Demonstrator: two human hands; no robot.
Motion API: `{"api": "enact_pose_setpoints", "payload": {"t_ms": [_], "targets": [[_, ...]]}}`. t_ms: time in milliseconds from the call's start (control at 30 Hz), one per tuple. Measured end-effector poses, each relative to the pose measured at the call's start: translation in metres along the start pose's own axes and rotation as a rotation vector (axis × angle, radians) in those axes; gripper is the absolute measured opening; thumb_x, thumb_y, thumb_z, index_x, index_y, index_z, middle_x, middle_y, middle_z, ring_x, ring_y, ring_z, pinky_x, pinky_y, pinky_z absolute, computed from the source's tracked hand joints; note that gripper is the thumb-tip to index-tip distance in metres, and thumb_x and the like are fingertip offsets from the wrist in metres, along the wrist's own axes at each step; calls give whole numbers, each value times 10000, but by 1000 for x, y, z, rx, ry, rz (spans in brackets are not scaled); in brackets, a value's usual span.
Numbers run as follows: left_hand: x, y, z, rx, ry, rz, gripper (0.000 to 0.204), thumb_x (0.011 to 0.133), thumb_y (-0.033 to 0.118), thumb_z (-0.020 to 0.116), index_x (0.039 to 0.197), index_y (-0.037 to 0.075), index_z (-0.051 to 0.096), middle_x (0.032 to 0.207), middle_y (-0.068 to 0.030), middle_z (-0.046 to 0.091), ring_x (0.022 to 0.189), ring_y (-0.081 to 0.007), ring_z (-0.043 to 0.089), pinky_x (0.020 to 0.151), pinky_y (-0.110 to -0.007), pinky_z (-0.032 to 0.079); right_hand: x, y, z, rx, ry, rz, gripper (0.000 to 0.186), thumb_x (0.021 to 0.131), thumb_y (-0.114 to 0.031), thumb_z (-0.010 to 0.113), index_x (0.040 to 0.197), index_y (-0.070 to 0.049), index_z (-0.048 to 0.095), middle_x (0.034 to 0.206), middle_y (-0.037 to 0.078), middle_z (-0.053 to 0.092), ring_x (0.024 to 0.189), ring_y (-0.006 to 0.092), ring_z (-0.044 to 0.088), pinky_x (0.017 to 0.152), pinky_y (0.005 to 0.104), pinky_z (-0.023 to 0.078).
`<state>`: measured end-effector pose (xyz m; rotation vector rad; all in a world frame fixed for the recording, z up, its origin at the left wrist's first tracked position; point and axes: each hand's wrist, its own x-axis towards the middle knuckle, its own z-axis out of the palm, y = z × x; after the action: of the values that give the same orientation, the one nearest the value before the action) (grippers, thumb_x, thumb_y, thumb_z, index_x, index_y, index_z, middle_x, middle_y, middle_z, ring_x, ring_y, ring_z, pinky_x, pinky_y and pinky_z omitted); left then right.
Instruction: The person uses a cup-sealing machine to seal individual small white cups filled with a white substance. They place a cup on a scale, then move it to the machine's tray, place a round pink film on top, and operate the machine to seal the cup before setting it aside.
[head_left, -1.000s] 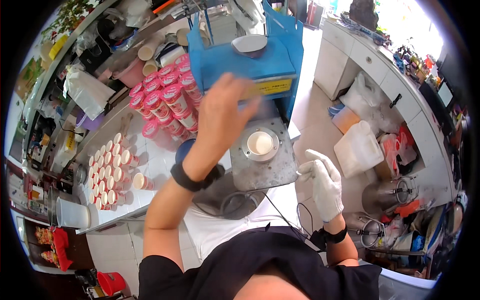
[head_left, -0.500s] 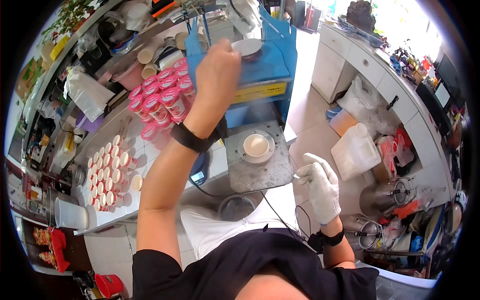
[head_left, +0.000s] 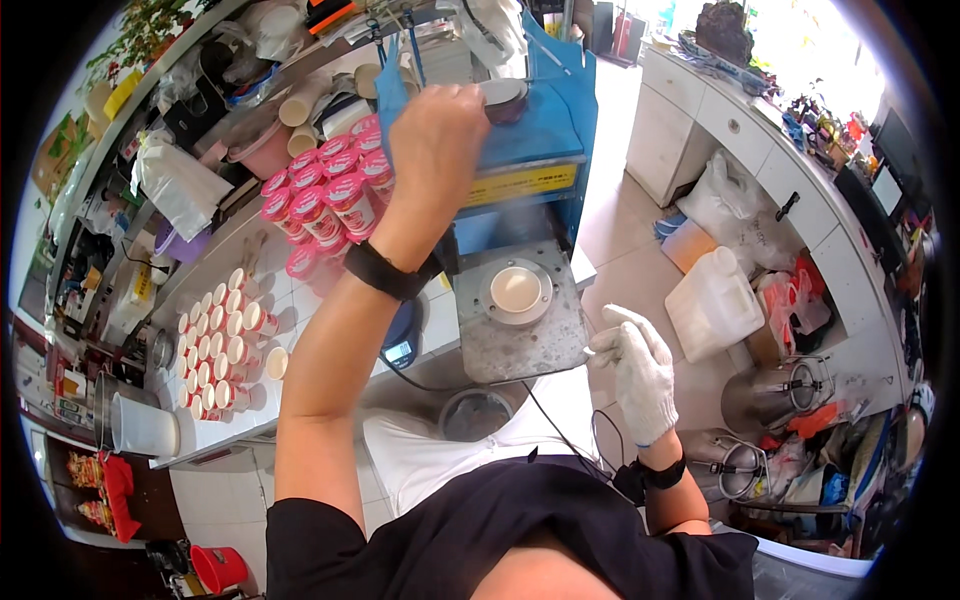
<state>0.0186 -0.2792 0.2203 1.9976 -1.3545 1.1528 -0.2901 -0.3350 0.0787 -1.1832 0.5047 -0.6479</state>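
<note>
A blue press machine (head_left: pixel 530 120) stands in front of me, with a stack of round white-topped lids (head_left: pixel 503 92) on its upper shelf. My bare left hand (head_left: pixel 435 140) is up beside that stack, its fingers curled closed; what they hold, if anything, is hidden. An open paper cup (head_left: pixel 517 289) sits upright in the round holder (head_left: pixel 520 318) on the machine's metal plate (head_left: pixel 500 358). Just right of the plate is my right hand (head_left: pixel 642 378) in a white knit glove, fingers stretched out and apart, holding nothing.
Several pink-lidded cups (head_left: pixel 325 205) stand grouped left of the machine. Rows of open cups (head_left: pixel 215 345) and one separate cup (head_left: pixel 277 363) are on the white tiled counter. A digital scale (head_left: pixel 400 350) lies beside the plate. A white jug (head_left: pixel 713 305) stands on the floor at right.
My left hand has dropped slightly beside the lid stack, its fingers still curled. My right hand is nearly in the same place, and the cup stays in the holder.
</note>
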Motion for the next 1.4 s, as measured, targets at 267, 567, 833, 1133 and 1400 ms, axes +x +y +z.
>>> {"api": "enact_pose_setpoints", "payload": {"t_ms": [267, 567, 833, 1133, 1400], "targets": [[-1, 7, -1, -232, 75, -103, 181, 875, 74, 758, 1050, 93, 717, 914, -91, 733, 883, -328, 689, 761, -420, 535, 4, 4, 0, 12, -3, 6, 334, 1090, -142, 491, 1325, 47, 635, 942, 102, 728, 833, 152, 672, 797, 295, 531], [-1, 16, -21, -333, 357, -65, 175, 923, 117, 773, 1096, 102, 753, 942, -53, 718, 853, -197, 661, 751, -319, 509, 8, 7, 6, -13, -42, 49, 318, 1079, -136, 517, 1309, 41, 648, 970, 102, 737, 851, 144, 672, 807, 295, 537], [-118, 87, -68, -1560, -184, -1068, 173, 996, 170, 755, 1119, 75, 680, 972, -15, 714, 810, -72, 606, 736, -223, 451, 36, -13, 43, 129, -53, -150, 361, 1108, -170, 530, 1401, 32, 592, 1112, 81, 719, 925, 109, 663, 878, 277, 534], [-200, 87, -45, -1103, -435, -992, 333, 945, 276, 800, 1170, 59, 686, 1164, -58, 715, 972, -147, 640, 827, -290, 472, 68, 25, 49, -307, -2, -208, 340, 992, -194, 734, 1281, -15, 713, 1043, 57, 768, 897, 103, 690, 806, 275, 557], [-225, 50, -26, -410, -375, -86, 477, 837, 335, 829, 1268, 158, 724, 1387, -41, 667, 1382, -349, 500, 1063, -521, 377, 77, 26, 64, -991, -66, -435, 373, 895, -247, 800, 1226, -88, 734, 1042, 147, 750, 881, 270, 738, 816, 346, 579]]}}
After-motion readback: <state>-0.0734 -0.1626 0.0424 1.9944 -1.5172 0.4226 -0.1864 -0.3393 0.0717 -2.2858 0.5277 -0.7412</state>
